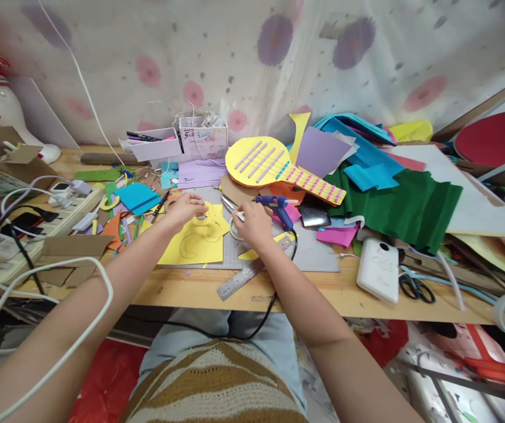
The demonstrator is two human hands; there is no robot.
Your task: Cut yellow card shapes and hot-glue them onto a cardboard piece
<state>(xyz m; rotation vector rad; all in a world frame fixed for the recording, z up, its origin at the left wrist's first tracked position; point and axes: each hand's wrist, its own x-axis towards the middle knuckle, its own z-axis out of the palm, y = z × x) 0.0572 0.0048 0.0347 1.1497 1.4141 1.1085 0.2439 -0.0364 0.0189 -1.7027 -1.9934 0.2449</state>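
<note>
Basically scissors (228, 205) right, yellow paper piece (209, 220) left.
Right hand (252, 224) grips the scissors by the handles; left hand (189, 208) pinches the paper piece over the marked yellow sheet (184, 247) on the grey cutting mat (318, 252). Blue glue gun (278, 205) just beside the right hand.

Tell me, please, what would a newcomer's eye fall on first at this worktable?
Probably the bright yellow guitar-shaped craft piece with purple strips, beyond the hands near the middle of the table. Next would come the rumpled dark green sheet to its right. Nearer in, a blue glue gun lies just right of the right hand.
</note>
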